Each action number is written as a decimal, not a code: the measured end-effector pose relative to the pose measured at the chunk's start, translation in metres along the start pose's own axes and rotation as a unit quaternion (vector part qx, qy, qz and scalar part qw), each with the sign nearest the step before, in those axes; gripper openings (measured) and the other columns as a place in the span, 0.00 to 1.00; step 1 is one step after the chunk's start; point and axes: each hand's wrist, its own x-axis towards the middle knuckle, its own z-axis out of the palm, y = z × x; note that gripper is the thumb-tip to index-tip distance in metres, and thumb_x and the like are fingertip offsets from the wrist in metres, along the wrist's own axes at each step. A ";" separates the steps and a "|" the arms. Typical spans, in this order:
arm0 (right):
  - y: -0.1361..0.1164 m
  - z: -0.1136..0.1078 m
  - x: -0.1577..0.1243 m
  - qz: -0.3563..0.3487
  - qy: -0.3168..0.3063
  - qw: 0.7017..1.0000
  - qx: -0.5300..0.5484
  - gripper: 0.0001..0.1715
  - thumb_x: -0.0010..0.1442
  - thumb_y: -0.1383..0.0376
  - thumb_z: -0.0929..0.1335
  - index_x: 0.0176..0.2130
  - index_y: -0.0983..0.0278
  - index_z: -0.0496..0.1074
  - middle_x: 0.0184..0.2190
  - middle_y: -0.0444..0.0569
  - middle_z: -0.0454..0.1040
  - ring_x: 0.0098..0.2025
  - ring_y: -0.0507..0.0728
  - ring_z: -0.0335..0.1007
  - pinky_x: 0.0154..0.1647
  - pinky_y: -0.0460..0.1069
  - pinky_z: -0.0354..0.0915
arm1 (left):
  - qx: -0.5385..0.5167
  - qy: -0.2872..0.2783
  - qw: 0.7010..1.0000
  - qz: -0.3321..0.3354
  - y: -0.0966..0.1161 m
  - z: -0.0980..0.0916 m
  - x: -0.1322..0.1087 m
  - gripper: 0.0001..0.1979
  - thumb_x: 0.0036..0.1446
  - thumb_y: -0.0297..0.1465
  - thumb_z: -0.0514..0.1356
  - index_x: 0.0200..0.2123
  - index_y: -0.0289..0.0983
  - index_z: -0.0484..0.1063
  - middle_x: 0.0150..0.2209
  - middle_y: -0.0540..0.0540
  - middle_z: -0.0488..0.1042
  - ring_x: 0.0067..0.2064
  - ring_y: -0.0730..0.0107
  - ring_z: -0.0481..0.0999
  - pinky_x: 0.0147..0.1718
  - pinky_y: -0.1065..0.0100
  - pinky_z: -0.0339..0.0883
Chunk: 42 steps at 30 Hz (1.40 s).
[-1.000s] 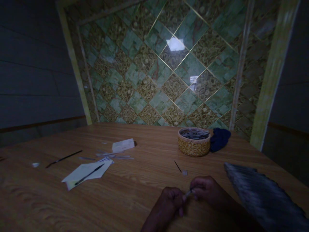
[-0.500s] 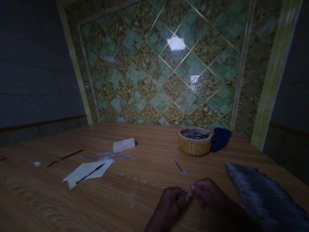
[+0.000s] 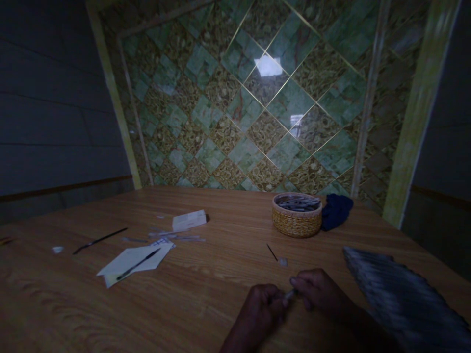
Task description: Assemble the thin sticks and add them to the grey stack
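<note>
My left hand [image 3: 259, 309] is closed at the lower middle, its thumb and fingers pinching a short, thin pale stick-like piece [image 3: 290, 294]. My right hand [image 3: 320, 289] meets it from the right, fingers closed around the other end of that piece. The piece is small and mostly covered by fingertips, so I cannot tell its kind. Just beyond the hands lie a thin black stick [image 3: 272, 252] and a small translucent piece [image 3: 282, 262]. Right of my right hand spreads a layer of dark grey rods [image 3: 405, 294].
A woven basket [image 3: 297, 224] of dark slender sticks stands at the back right, with dark blue cloth [image 3: 336, 212] beside it. On the left are a white box [image 3: 189, 220], clear strips [image 3: 187, 239], paper [image 3: 128, 260] bearing a pen [image 3: 139, 264], and a black strip [image 3: 99, 240].
My right hand has shifted slightly, its fingers a little higher and farther right along the small piece. More of the piece shows between the hands. My left hand stays nearly still.
</note>
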 end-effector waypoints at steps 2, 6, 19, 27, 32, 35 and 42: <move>-0.001 -0.001 0.000 0.003 -0.004 1.000 0.024 0.13 0.54 0.58 0.65 0.25 0.64 0.65 0.15 0.39 0.64 0.18 0.48 0.59 0.20 0.43 0.52 | -0.005 0.002 1.000 -0.005 0.002 0.001 0.000 0.18 0.47 0.43 0.58 0.19 0.34 0.66 0.17 0.51 0.65 0.20 0.77 0.58 0.20 0.72 0.49; -0.004 -0.001 0.000 -0.003 -0.014 1.000 0.025 0.15 0.54 0.57 0.64 0.23 0.64 0.64 0.14 0.39 0.63 0.17 0.49 0.58 0.19 0.43 0.52 | 0.002 -0.014 1.000 -0.014 0.006 0.003 -0.001 0.19 0.46 0.44 0.58 0.17 0.34 0.66 0.16 0.51 0.64 0.20 0.77 0.58 0.21 0.72 0.49; 0.004 0.000 -0.004 -0.001 -0.038 0.999 -0.013 0.24 0.59 0.52 0.58 0.18 0.63 0.61 0.12 0.41 0.61 0.16 0.49 0.57 0.19 0.45 0.53 | -0.014 -0.009 1.000 -0.009 -0.001 0.001 -0.001 0.20 0.45 0.46 0.59 0.19 0.34 0.67 0.17 0.50 0.66 0.19 0.77 0.58 0.19 0.72 0.49; 0.002 -0.002 -0.003 0.009 -0.033 0.999 0.016 0.15 0.55 0.56 0.63 0.23 0.64 0.63 0.15 0.40 0.63 0.18 0.49 0.58 0.19 0.44 0.53 | -0.003 0.002 1.000 -0.026 0.008 0.002 -0.004 0.17 0.47 0.42 0.58 0.17 0.33 0.67 0.16 0.51 0.65 0.18 0.78 0.58 0.18 0.73 0.49; -0.001 -0.002 -0.004 0.008 -0.035 0.999 0.006 0.18 0.56 0.54 0.61 0.23 0.64 0.63 0.14 0.40 0.62 0.18 0.49 0.58 0.19 0.44 0.53 | -0.014 0.008 1.000 -0.022 0.005 0.003 -0.004 0.16 0.47 0.41 0.58 0.19 0.33 0.68 0.17 0.51 0.65 0.19 0.77 0.58 0.19 0.73 0.49; -0.001 -0.003 -0.004 0.014 -0.041 0.999 0.018 0.11 0.52 0.58 0.64 0.27 0.64 0.64 0.16 0.40 0.64 0.18 0.50 0.60 0.19 0.44 0.52 | -0.016 0.007 1.000 -0.012 0.001 0.003 -0.004 0.15 0.47 0.39 0.58 0.20 0.33 0.68 0.17 0.50 0.65 0.19 0.77 0.59 0.19 0.73 0.49; 0.004 -0.001 -0.005 0.008 -0.038 0.999 0.010 0.18 0.57 0.55 0.61 0.23 0.64 0.64 0.13 0.40 0.63 0.16 0.49 0.57 0.18 0.44 0.51 | -0.018 0.011 1.000 -0.019 0.002 0.003 -0.002 0.13 0.47 0.36 0.57 0.19 0.33 0.67 0.17 0.51 0.64 0.19 0.77 0.58 0.18 0.73 0.48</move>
